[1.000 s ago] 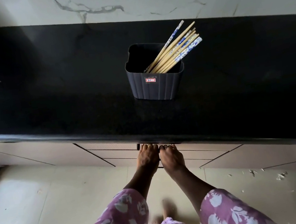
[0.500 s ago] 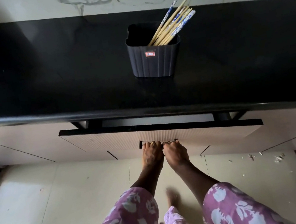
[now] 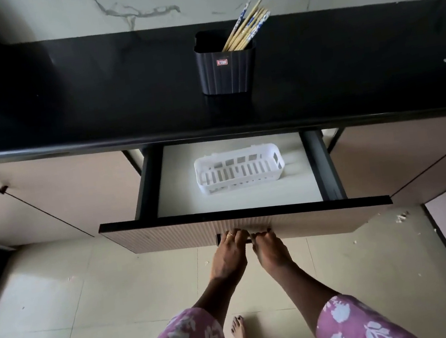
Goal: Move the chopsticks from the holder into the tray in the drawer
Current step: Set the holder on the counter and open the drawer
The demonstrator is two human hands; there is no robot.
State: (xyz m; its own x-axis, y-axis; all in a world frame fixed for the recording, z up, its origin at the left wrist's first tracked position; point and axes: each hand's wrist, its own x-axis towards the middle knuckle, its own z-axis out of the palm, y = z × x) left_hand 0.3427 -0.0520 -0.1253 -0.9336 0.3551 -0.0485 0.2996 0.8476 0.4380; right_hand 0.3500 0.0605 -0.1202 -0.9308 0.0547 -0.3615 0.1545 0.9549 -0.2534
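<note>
Clasping the handle [image 3: 218,239] (mostly hidden), left hand [image 3: 228,257] sits beside right hand [image 3: 272,252].

Chopsticks [image 3: 245,28]: wooden, some blue-patterned, leaning right in the holder.
Holder [image 3: 227,72]: dark, ribbed, standing upright on the far counter.
Tray [image 3: 238,171]: white, slotted, lying in the drawer.
Drawer [image 3: 191,196]: standing open.

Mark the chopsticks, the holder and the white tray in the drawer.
chopsticks [image 3: 245,28], head view, shafts above the holder rim.
holder [image 3: 226,74], head view, ribbed front wall.
white tray [image 3: 243,183], head view, near side wall.
</note>
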